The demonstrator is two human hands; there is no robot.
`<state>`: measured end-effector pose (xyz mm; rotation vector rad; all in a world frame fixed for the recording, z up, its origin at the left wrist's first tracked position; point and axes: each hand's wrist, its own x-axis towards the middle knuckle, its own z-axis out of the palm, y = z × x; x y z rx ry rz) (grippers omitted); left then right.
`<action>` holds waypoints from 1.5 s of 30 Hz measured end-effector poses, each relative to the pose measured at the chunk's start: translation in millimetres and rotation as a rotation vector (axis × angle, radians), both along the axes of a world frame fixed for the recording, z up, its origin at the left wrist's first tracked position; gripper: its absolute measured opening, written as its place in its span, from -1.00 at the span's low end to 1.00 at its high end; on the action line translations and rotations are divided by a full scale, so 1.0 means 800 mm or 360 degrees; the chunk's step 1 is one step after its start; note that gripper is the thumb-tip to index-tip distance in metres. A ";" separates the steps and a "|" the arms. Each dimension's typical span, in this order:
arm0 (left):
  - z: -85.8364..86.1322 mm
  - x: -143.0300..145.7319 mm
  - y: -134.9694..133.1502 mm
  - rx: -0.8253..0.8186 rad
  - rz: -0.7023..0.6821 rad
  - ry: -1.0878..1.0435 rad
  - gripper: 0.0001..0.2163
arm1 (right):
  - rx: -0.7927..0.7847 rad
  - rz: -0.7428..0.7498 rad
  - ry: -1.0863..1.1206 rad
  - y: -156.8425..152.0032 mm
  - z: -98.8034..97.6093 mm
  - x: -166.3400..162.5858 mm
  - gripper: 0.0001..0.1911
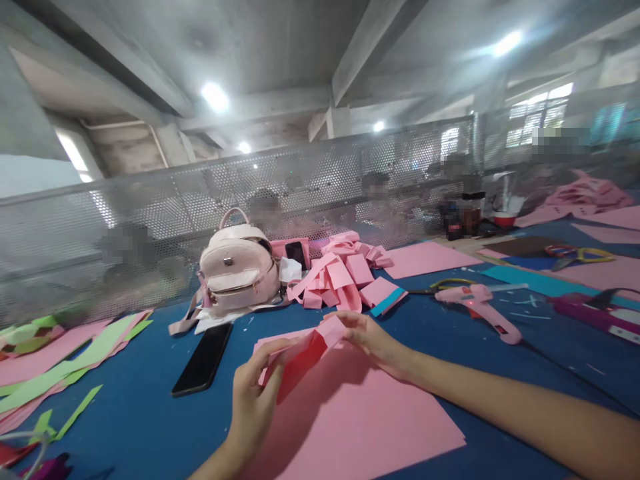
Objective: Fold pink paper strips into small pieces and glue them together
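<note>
A folded strip of pink paper [303, 363] is held up between my two hands, its inner side in deep shade. My left hand [255, 387] pinches its left end between thumb and fingers. At the upper right end, my right hand [367, 337] grips the paper's edge, its fingertips partly hidden behind the fold. Beneath both hands lie large pink sheets [370, 420] on the blue table [150, 427]. A heap of folded pink strips [345, 270] lies just beyond my hands, beside a pink piece with a blue band [387, 301].
A pink glue gun [480, 303] with a cord lies at the right, near scissors [583, 255] and a purple box [597, 313]. A black phone [203, 360] and a pale pink backpack [240, 267] are at the left. Green paper sheets [75, 367] lie farther left. A perforated metal screen [310, 180] borders the table.
</note>
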<state>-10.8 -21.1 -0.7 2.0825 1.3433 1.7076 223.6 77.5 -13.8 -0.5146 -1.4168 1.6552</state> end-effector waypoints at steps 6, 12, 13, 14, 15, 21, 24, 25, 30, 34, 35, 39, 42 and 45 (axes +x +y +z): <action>-0.001 0.000 0.000 0.0036 0.0002 0.0045 -0.80 | 0.0009 0.0017 -0.0010 0.000 0.000 0.001 -0.38; 0.000 0.001 0.000 0.0016 -0.0038 0.0054 -0.82 | 0.0043 0.0010 -0.0011 0.001 -0.001 0.002 -0.40; 0.001 0.001 0.000 0.0011 -0.0055 0.0054 -0.82 | 0.0053 -0.0002 -0.0016 0.001 -0.001 0.001 -0.40; 0.002 0.002 0.001 0.0001 -0.0072 0.0052 -0.82 | 0.0068 -0.0019 -0.0025 0.001 -0.001 0.001 -0.40; 0.003 0.002 0.001 -0.0008 -0.0085 0.0050 -0.81 | 0.0087 -0.0037 -0.0040 0.001 -0.001 0.002 -0.40; 0.015 -0.002 0.009 0.0259 0.0071 0.0335 -0.86 | 0.0139 -0.0060 -0.0132 0.003 -0.001 0.003 -0.44; 0.025 -0.005 0.012 0.0620 0.0284 0.0707 -0.89 | 0.0173 -0.0067 -0.0148 0.002 -0.002 0.002 -0.48; 0.029 -0.006 0.012 0.0696 0.0347 0.0816 -0.89 | 0.0181 -0.0065 -0.0147 0.001 -0.002 0.002 -0.48; 0.038 -0.001 0.009 0.0694 0.0445 0.1065 -0.96 | 0.0198 -0.0024 -0.0129 -0.009 -0.003 -0.002 -0.48; 0.037 0.003 0.009 0.0613 0.0400 0.1078 -0.89 | 0.0307 -0.0031 -0.0142 -0.015 -0.001 -0.004 -0.50; 0.037 0.003 0.009 0.0606 0.0390 0.1065 -0.88 | 0.0340 -0.0030 -0.0140 -0.016 0.000 -0.004 -0.51; 0.039 0.004 0.009 0.0608 0.0390 0.1022 -0.89 | 0.0448 -0.0023 -0.0137 -0.022 0.007 -0.005 -0.56; 0.044 0.002 0.008 0.0665 0.0398 0.1072 -0.89 | 0.0492 -0.0008 -0.0152 -0.026 0.010 -0.004 -0.57; 0.048 0.000 0.007 0.0725 0.0422 0.1175 -0.91 | 0.0526 -0.0025 -0.0193 -0.028 0.013 -0.004 -0.58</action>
